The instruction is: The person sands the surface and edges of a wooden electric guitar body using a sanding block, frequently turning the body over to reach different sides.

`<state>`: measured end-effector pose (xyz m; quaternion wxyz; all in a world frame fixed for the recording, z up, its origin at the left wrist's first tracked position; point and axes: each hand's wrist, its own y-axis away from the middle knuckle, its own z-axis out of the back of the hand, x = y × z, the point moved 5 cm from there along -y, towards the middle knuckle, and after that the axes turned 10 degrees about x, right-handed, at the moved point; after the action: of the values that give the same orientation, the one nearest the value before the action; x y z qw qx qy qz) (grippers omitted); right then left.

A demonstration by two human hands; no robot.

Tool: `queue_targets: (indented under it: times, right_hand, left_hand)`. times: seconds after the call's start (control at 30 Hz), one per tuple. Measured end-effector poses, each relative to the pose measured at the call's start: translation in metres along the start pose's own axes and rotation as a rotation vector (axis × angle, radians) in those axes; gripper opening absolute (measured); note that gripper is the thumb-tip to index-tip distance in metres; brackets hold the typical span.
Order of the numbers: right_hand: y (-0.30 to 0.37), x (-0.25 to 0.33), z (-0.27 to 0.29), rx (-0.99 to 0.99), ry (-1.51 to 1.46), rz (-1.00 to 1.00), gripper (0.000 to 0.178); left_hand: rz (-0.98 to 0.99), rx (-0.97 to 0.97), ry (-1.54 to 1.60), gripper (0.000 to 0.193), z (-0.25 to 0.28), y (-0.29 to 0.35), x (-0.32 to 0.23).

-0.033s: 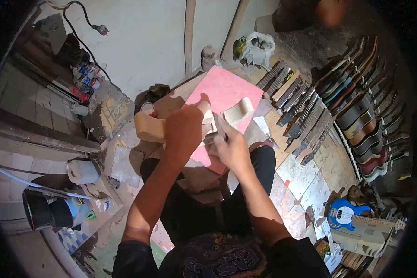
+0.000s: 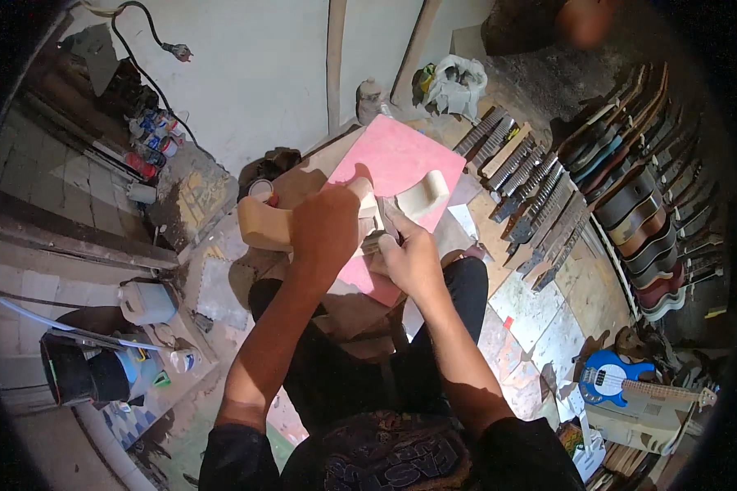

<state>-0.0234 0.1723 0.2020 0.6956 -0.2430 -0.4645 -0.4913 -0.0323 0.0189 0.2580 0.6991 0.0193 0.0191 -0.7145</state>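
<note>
A pale wooden body with rounded, curved ends point(image 2: 264, 225) lies across a pink board point(image 2: 401, 151) in front of me. My left hand point(image 2: 326, 225) is closed around its middle, thumb towards the far side, hiding much of the wood. Against the near edge, my right hand point(image 2: 413, 258) is closed with its fingers on a small grey flat piece point(image 2: 373, 241). The exact kind of that piece cannot be made out. Beyond my right fingers shows the wood's other pale curved end point(image 2: 424, 198).
Several toothed wooden strips point(image 2: 520, 184) lie right of the board. Further right stands a row of small guitars point(image 2: 630, 213); a blue guitar point(image 2: 604, 379) lies below. At left are a plastic jug point(image 2: 147, 303) and a black bucket point(image 2: 65, 368). A white plastic bag point(image 2: 457, 86) sits by the wall.
My right hand, blurred before, shows more sharply and has shifted slightly, with the grey piece more visible. The left hand and the wood have hardly moved.
</note>
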Motion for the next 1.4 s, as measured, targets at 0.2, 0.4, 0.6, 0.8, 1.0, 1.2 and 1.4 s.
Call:
queue_targets:
  times: [0.2,0.4,0.6,0.8,1.0,1.2,1.4]
  right_hand:
    - [0.009,0.012,0.001,-0.042,-0.002,0.047,0.053]
    - [0.015,-0.005,-0.007,-0.026,-0.091,0.123,0.055]
    - [-0.001,0.001,-0.003,0.067,-0.139,0.016,0.058]
    - [0.009,0.000,0.000,-0.006,-0.037,0.052,0.054]
    - [0.022,0.008,-0.005,-0.026,-0.028,0.125,0.056]
    - [0.007,0.007,-0.004,0.109,-0.100,-0.078,0.065]
    - [-0.001,0.024,0.005,0.136,0.039,-0.156,0.073]
  left_hand:
    - [-0.056,-0.048,0.067,0.009,-0.004,0.000,0.006]
    - [0.039,0.076,0.245,0.028,-0.010,-0.003,0.016]
    - [0.046,0.011,0.243,0.025,-0.009,-0.003,0.011]
    - [-0.113,-0.064,0.162,0.010,0.004,0.002,-0.005]
    - [-0.103,-0.047,0.131,0.022,0.008,0.001,0.006]
    - [0.004,0.076,0.137,0.028,-0.011,-0.005,0.017]
    - [-0.056,-0.037,0.136,0.040,-0.002,0.004,0.002]
